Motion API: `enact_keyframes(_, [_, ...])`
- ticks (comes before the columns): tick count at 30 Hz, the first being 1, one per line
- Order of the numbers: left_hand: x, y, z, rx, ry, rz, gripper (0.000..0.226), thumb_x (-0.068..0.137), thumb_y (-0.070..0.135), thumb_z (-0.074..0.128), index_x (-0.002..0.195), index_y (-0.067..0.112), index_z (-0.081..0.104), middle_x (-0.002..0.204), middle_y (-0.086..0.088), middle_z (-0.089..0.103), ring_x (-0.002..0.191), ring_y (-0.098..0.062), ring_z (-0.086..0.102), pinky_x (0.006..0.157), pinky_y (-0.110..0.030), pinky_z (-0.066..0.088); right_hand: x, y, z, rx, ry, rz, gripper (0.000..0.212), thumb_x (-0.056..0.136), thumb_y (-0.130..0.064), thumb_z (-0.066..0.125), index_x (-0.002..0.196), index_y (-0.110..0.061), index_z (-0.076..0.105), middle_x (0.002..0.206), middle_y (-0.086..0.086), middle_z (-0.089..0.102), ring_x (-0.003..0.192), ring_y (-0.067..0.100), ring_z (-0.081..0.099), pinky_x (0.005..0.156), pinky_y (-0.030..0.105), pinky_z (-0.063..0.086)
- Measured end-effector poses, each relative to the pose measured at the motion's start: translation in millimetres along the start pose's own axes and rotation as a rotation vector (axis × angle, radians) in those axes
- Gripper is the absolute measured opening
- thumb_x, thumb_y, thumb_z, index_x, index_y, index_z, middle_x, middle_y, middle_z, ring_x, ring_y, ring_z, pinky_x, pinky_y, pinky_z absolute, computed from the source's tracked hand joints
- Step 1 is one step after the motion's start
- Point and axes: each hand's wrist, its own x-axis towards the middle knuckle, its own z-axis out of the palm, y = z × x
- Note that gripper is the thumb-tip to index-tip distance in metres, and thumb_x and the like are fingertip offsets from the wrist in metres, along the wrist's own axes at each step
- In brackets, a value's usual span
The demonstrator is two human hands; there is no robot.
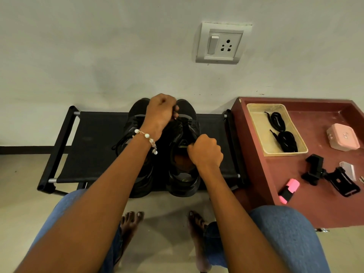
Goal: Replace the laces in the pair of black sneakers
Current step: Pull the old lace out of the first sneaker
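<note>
left hand (160, 112) pinching lace, right hand (205, 151) gripping tongue of right sneaker (184, 154) on black rack (94, 146); no legible writing

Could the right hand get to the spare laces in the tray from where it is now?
Probably yes. The spare laces lie uncovered in the open tray, nothing standing between, but the right hand grips the right sneaker and must let go first.

Left sneaker (137, 123) half behind forearm

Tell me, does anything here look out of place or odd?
Nothing is damaged or spilled. Only a loose lace hangs off the left sneaker onto the rack, which fits the job. Spare laces lie tidy in the tray.
</note>
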Motion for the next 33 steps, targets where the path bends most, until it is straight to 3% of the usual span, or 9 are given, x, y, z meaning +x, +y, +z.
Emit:
enact_keyframes(4, [-3.6,-17.5,4.5,0.668,-0.081,0.271,0.014,0.084,0.02,0.067,0.098,0.018,0.069,0.078,0.012,0.061,0.079,-0.009,0.06,0.079,-0.023,0.049,-0.4,0.8,0.4,-0.006,-0.003,-0.012,0.024,0.094,-0.03,0.052,0.098,-0.007,0.056,0.103,0.013,0.061,0.093,0.035,0.061,0.065,0.036,0.042])
enact_keyframes(6, [-5.7,-22.2,7.9,0.887,-0.131,0.326,0.015,0.083,0.021,0.068,0.096,0.017,0.075,0.086,0.002,0.07,0.083,-0.015,0.065,0.08,-0.029,0.053,-0.2,0.7,0.5,-0.011,-0.003,-0.011,0.024,0.094,-0.029,0.052,0.101,-0.007,0.056,0.104,0.012,0.061,0.094,0.034,0.061,0.065,0.036,0.042])
enact_keyframes(11, [-11.6,-30.3,22.9,1.21,0.006,0.383,0.016,0.089,0.022,0.063,0.098,0.013,0.073,0.1,-0.007,0.065,0.087,-0.027,0.063,0.068,-0.034,0.054,-0.2,0.2,1.7,-0.028,-0.004,-0.013,0.013,0.094,-0.021,0.05,0.093,-0.009,0.053,0.103,0.012,0.06,0.083,0.027,0.056,0.064,0.035,0.04])
enact_keyframes(15, [-25.0,-29.9,35.6,1.407,0.085,0.482,0.009,0.095,0.011,0.052,0.097,0.008,0.061,0.1,-0.01,0.057,0.092,-0.03,0.059,0.06,-0.031,0.04,0.1,0.2,1.3,-0.026,-0.001,-0.002,0.018,0.094,-0.021,0.051,0.101,-0.006,0.057,0.107,0.013,0.061,0.096,0.032,0.061,0.066,0.035,0.039])
enact_keyframes(19, [-13.0,-28.9,28.1,1.308,0.057,0.435,0.018,0.094,0.019,0.052,0.088,0.007,0.063,0.091,-0.008,0.061,0.084,-0.03,0.062,0.062,-0.031,0.041,0.9,1.0,2.3,-0.027,-0.002,-0.009,0.019,0.094,-0.022,0.051,0.102,-0.006,0.057,0.106,0.013,0.061,0.095,0.033,0.061,0.066,0.035,0.041])
enact_keyframes(23, [-4.5,-24.9,15.2,1.035,0.02,0.172,0.028,0.086,0.027,0.06,0.071,0.005,0.066,0.066,-0.006,0.062,0.068,-0.025,0.059,0.063,-0.029,0.037,0.5,0.0,1.2,-0.014,-0.007,-0.017,0.024,0.095,-0.028,0.051,0.102,-0.007,0.057,0.104,0.012,0.061,0.093,0.034,0.062,0.065,0.036,0.043])
enact_keyframes(28, [5.5,-12.7,-5.2,0.201,0.102,-0.205,0.023,0.087,0.015,0.061,0.073,-0.004,0.062,0.084,-0.016,0.07,0.073,-0.03,0.071,0.062,-0.035,0.061,-0.6,0.0,-2.0,0.009,-0.017,-0.011,0.017,0.093,-0.025,0.052,0.086,-0.01,0.049,0.095,0.01,0.059,0.088,0.034,0.061,0.064,0.036,0.043])
enact_keyframes(30, [7.9,-10.0,-15.7,0.287,0.157,-0.169,0.017,0.083,0.011,0.062,0.074,-0.003,0.064,0.078,-0.02,0.065,0.071,-0.034,0.07,0.061,-0.037,0.061,-2.2,-1.4,-3.7,0.004,-0.033,-0.016,0.016,0.093,-0.024,0.052,0.088,-0.009,0.051,0.095,0.01,0.057,0.091,0.035,0.061,0.065,0.036,0.043])
enact_keyframes(33, [3.4,-9.9,-22.0,0.75,0.168,0.07,0.009,0.08,0.012,0.063,0.074,0.006,0.067,0.076,-0.013,0.063,0.076,-0.033,0.065,0.074,-0.041,0.057,-3.5,-3.2,-7.5,-0.032,-0.079,-0.035,0.019,0.094,-0.025,0.053,0.098,-0.006,0.054,0.108,0.014,0.059,0.098,0.036,0.06,0.067,0.036,0.042])
